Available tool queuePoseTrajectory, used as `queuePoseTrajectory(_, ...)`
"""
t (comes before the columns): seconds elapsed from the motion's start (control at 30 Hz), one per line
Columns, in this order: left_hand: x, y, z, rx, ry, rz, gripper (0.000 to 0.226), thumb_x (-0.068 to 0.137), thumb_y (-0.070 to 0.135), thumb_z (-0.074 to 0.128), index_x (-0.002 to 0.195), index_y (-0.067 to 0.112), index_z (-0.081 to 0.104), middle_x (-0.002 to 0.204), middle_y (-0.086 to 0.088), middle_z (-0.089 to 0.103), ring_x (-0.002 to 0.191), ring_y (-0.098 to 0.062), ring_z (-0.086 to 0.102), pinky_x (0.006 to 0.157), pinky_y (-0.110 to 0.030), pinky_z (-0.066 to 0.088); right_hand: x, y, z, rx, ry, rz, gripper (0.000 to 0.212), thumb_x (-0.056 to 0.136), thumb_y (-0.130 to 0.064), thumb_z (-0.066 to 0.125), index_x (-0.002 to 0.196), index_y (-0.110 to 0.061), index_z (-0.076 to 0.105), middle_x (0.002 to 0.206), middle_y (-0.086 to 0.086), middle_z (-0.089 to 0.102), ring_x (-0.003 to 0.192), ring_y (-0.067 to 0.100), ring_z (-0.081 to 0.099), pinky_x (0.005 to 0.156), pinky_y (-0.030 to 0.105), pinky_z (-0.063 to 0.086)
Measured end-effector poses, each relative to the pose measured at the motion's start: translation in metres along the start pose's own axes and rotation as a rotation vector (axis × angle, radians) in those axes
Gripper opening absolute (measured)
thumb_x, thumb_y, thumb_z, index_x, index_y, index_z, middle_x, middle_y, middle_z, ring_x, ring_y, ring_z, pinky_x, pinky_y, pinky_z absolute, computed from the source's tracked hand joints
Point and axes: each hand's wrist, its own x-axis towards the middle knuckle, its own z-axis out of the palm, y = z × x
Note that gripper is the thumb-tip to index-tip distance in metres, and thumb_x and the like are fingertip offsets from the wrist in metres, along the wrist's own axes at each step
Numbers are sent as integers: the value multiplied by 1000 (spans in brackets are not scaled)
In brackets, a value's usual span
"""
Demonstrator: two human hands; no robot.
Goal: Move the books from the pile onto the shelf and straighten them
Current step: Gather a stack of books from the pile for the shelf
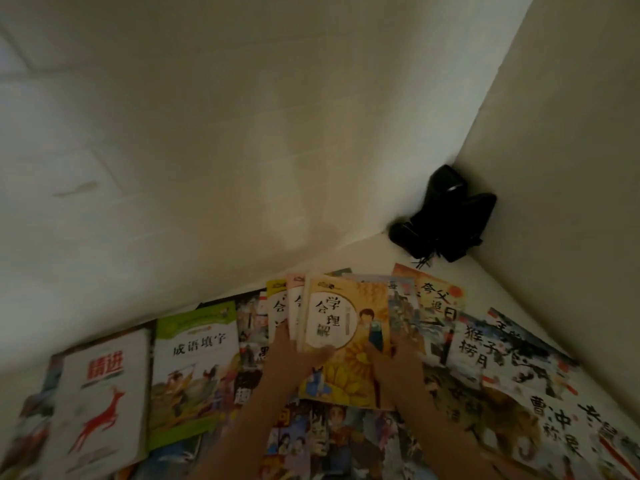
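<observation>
Slippage is our risk: our left hand (294, 355) and right hand (394, 362) pinch a fanned stack of thin orange-and-yellow picture books (343, 341) at six o'clock, so loose covers could slide apart over the scattered pile of paperbacks (194, 368).

Many picture books (346, 438) are spread flat in a messy pile. A yellow book (349, 327) with a sunflower cover is perhaps lifted above the others.

Orange-yellow sunflower-patterned book (349, 341), white book with red deer and red title (100, 400), green-and-white book with black title (195, 368), black object in corner (446, 220), off-white walls (207, 133)
</observation>
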Motion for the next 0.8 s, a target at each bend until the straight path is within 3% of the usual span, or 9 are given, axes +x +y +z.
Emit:
queuePoseTrajectory(0.07, -4, -7, 0, -56, -27, 43, 81, 66, 32, 86, 131, 28, 38, 121, 3, 59, 101, -16, 63, 77, -36, 60, -4, 11, 4, 82, -46, 14, 35, 80, -40, 74, 104, -15, 64, 94, 4, 64, 88, 27, 62, 74, 40, 55)
queuePoseTrajectory(0.2, -7, -14, -4, -227, -132, 118, 79, 68, 16, 86, 131, 32, 41, 119, 8, 62, 102, -10, 65, 72, -28, 59, 0, 24, -11, 245, -157, 65, 86, 56, -63, 82, 127, -22, 56, 121, 2, 65, 104, 25, 65, 85, 45, 57)
queuePoseTrajectory(0.33, -9, -3, -1, -80, -173, 272, 58, 78, 19, 78, 124, 35, 47, 113, 14, 64, 96, -2, 66, 71, -20, 56, 4, 20, -23, 488, -210, 32, 60, 65, -31, 82, 117, -14, 59, 108, 13, 71, 93, 33, 70, 80, 53, 57)
queuePoseTrajectory(0.4, -2, -2, -6, 88, 5, 286, 32, 88, 33, 65, 117, 24, 58, 107, 11, 65, 95, -5, 65, 76, -19, 54, 3, 15, -29, 470, -151, -17, 50, 72, -19, 77, 118, -15, 58, 103, 12, 72, 91, 32, 71, 78, 50, 58)
queuePoseTrajectory(0.47, 13, -12, -11, 361, 233, 245, 53, 86, 49, 55, 126, 14, 57, 127, -7, 57, 119, -25, 53, 99, -37, 45, 7, 17, -35, 417, -110, -37, 49, 74, -20, 77, 118, -14, 57, 103, 11, 72, 93, 31, 70, 79, 50, 58)
queuePoseTrajectory(0.53, 19, -19, -9, 578, 269, 92, 67, 86, 37, 62, 141, 12, 34, 144, -17, 31, 136, -35, 28, 111, -44, 29, 8, 20, -38, 394, -115, -46, 46, 74, -24, 77, 115, -19, 58, 105, 8, 71, 96, 29, 69, 83, 53, 56)
queuePoseTrajectory(0.6, 23, -20, -4, 587, 267, 13, 81, 82, 24, 69, 145, 11, 19, 144, -21, 23, 135, -39, 23, 107, -44, 32, 6, 25, -36, 418, -126, -47, 40, 77, -21, 76, 111, -28, 57, 107, 6, 70, 96, 29, 68, 84, 53, 56)
queuePoseTrajectory(0.67, 34, -20, -5, 485, 341, -26, 90, 72, 28, 79, 141, 10, 24, 135, -22, 41, 125, -39, 41, 96, -45, 46, 4, 30, -34, 456, -123, -22, 34, 80, -13, 74, 105, -32, 58, 104, 12, 70, 93, 32, 68, 83, 54, 56)
queuePoseTrajectory(0.8, 43, 3, -15, 260, 240, 12, 44, 83, 22, 72, 122, 6, 58, 117, -13, 66, 102, -28, 64, 76, -33, 54, -2, 39, -36, 518, -151, 27, 37, 73, -23, 76, 107, -17, 63, 101, 12, 72, 92, 34, 69, 83, 56, 55)
